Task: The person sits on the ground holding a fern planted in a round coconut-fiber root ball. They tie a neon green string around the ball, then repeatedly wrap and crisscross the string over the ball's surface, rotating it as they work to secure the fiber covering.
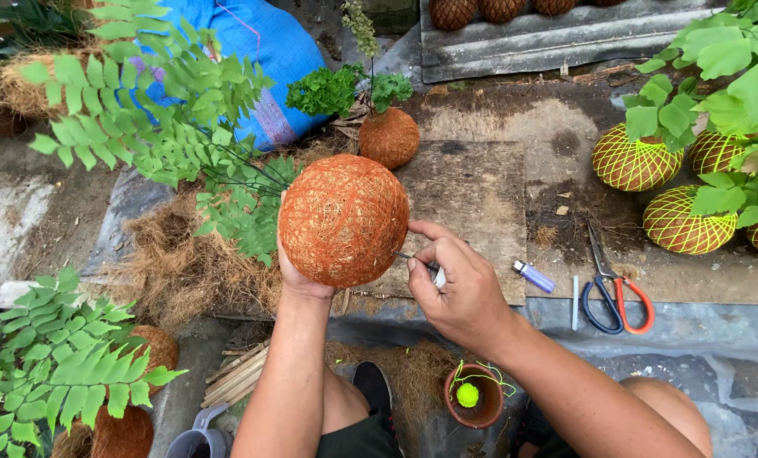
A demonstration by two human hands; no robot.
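**Orange-wrapped moss ball being worked over a wooden board**

Nearest the camera, the person's knees and two bare forearms are rising from the bottom edge, with a small terracotta pot (474, 400) holding a spool of lime-green thread sitting on the ground between them.

At far left, a green fern in a fibre-wrapped ball (52, 365) is spreading its fronds, and a heap of loose brown coconut fibre (184, 267) is lying beyond it. The left hand (298, 276) is cupping the large round ball wound in orange string (343, 219) from underneath, fingers closed against its lower side and holding it up above the weathered wooden board (472, 199). Fern fronds are sticking out of the ball toward the left.

The right hand (455, 284) is pinching a thin metal needle-like tool (413, 259), thumb and fingertips pressed together on it, its tip touching the ball's lower right side.

Further right, a small purple lighter (534, 276) is lying just beside the board, then a pair of scissors with blue and red handles (612, 293). At far right, leafy plants in balls wrapped with yellow-green string (635, 163) are standing together.
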